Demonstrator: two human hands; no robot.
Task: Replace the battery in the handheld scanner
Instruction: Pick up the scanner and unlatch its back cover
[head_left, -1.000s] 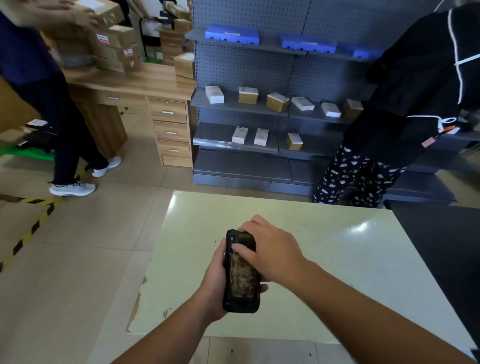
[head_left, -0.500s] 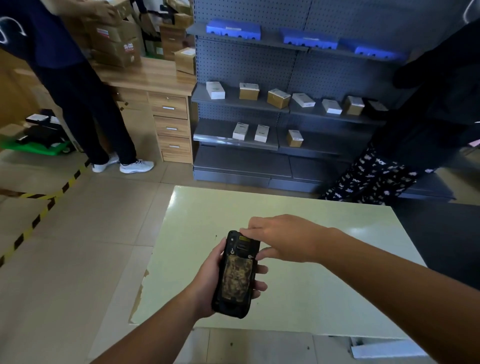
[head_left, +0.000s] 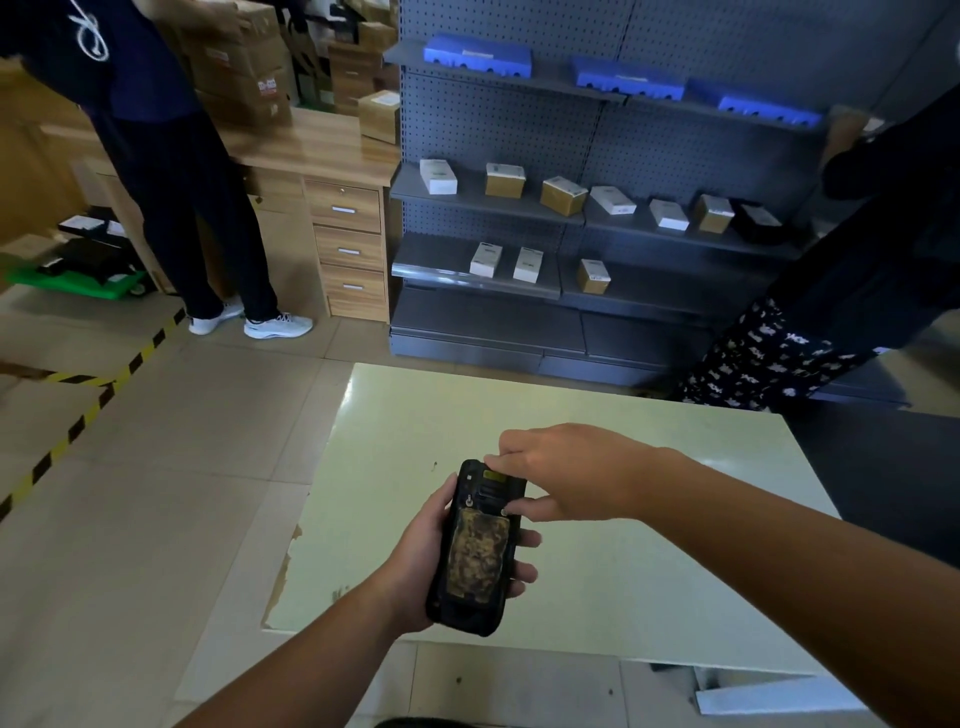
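Over the table (head_left: 597, 597), both hands grip a scanner (head_left: 475, 551) whose labels are unreadable.

The left hand (head_left: 415, 566) comes up from the near edge of the worktop, with the forearm bare and running diagonally from the lower left. The palm faces right and is wrapped around the scanner (head_left: 475, 551), thumb on the left side, fingertips (head_left: 524, 538) showing on its right side. The right arm enters from the lower right and crosses toward the centre, with the wrist almost straight. The right hand (head_left: 566, 475) is turned palm down above the top end of the scanner. Its fingers are curled and touch the upper part of the scanner's back, the thumb lower, at the right edge.
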